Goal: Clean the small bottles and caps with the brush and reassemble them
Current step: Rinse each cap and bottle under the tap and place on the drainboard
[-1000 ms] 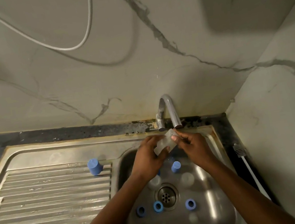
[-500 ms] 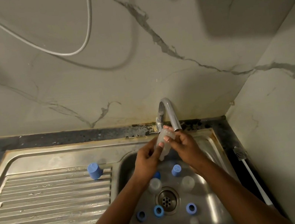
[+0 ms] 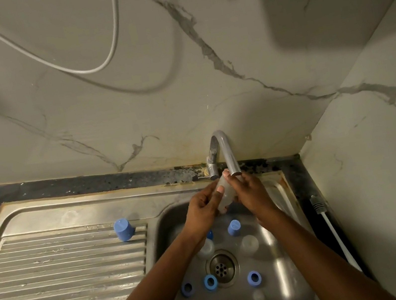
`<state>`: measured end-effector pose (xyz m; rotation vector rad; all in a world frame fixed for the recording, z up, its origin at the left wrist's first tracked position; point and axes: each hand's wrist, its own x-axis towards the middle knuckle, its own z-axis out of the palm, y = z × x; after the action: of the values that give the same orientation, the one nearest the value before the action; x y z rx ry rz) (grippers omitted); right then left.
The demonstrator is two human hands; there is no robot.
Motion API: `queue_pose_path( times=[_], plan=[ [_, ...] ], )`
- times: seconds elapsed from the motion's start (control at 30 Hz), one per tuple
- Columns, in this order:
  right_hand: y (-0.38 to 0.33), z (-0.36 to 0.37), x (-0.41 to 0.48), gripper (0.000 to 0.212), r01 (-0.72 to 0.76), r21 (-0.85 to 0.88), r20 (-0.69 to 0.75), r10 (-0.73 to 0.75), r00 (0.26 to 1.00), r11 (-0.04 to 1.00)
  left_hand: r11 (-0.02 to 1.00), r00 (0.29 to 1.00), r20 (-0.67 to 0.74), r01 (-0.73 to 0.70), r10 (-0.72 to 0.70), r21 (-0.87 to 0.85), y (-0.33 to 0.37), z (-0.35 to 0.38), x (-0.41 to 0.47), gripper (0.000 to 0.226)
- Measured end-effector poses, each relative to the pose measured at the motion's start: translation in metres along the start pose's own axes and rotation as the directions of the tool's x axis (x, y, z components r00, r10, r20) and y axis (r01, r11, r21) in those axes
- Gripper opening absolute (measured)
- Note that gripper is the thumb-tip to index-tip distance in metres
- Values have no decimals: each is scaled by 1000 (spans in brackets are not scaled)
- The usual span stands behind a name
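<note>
A small translucent bottle (image 3: 222,193) is held just under the spout of the tap (image 3: 229,155), over the sink basin (image 3: 288,291). My left hand (image 3: 201,209) grips its lower part and my right hand (image 3: 248,191) holds its upper part, fingertips near the neck. In the basin lie several blue caps, among them an upright cap (image 3: 234,227) and an open ring-like cap (image 3: 210,282), beside two clear bottles (image 3: 250,243) next to the drain (image 3: 222,267). Another blue cap (image 3: 123,229) stands on the draining board. No brush is in either hand.
The ribbed steel draining board (image 3: 63,274) fills the left. A white brush handle with a grey end (image 3: 336,239) lies on the dark counter strip right of the sink. A marble wall rises behind and to the right, with a grey cable (image 3: 89,68) hanging on it.
Both hands have lifted the bottle from a tilted position up to the tap's spout, turning it more upright. The caps and bottles in the basin have not moved.
</note>
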<state>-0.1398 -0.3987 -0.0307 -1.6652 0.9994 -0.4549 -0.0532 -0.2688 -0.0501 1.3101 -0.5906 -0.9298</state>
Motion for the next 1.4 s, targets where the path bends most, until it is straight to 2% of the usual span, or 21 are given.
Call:
queue_pose_path(
  times=[0.1,0.17,0.23,0.3,0.4,0.53,0.6,0.7,0.87,0.93,1.0,1.07,1.13,1.23,1.33,1.4],
  plan=[
    [1,-7,4,43,-5,-103,5,6,1000,995,998,998,41,-43,42,36,10,5,9,42],
    [3,-8,3,47,-39,-79,-70,33,997,996,999,1000,13,-24,25,-22,15,10,15,43],
    [0,-7,0,31,-68,37,-120,72,990,997,996,999,-33,-8,5,-92,18,16,19,49],
    [0,-8,-1,23,-92,163,-75,105,992,982,994,998,-57,-21,15,-105,13,21,22,51],
    [-1,-12,-7,34,-159,380,50,151,987,911,993,996,-82,-28,19,-119,7,27,22,39],
    [-7,-23,-14,38,-159,506,89,132,987,848,992,994,-17,-108,107,-69,9,33,23,36],
    [-10,-28,-15,43,-154,538,99,119,988,829,990,998,7,-54,56,-128,12,34,25,35],
    [-12,-31,-16,40,-144,569,90,112,990,809,944,996,51,88,-76,-318,19,30,26,31],
    [-4,-31,-19,44,-162,587,59,157,986,793,893,986,152,129,-69,-431,20,25,19,31],
    [0,-30,-22,49,-212,626,64,222,973,751,936,985,170,87,-30,-342,17,25,18,34],
    [2,-30,-23,52,-242,633,65,261,963,736,997,989,138,-47,55,-65,13,22,18,34],
    [4,-29,-24,52,-248,627,37,290,956,739,940,981,120,-183,154,287,9,18,20,34],
    [3,-29,-24,49,-217,616,-9,282,959,758,846,971,107,-239,214,477,7,18,24,31],
    [0,-29,-21,42,-149,590,-82,242,967,793,832,971,62,-231,231,505,5,25,30,30],
    [1,-28,-21,38,-91,531,-107,173,979,843,911,984,-39,-148,176,385,8,36,33,18],
    [1,-28,-24,34,-62,468,-80,112,990,881,968,987,-150,-22,62,251,12,41,35,20]
  ],
)
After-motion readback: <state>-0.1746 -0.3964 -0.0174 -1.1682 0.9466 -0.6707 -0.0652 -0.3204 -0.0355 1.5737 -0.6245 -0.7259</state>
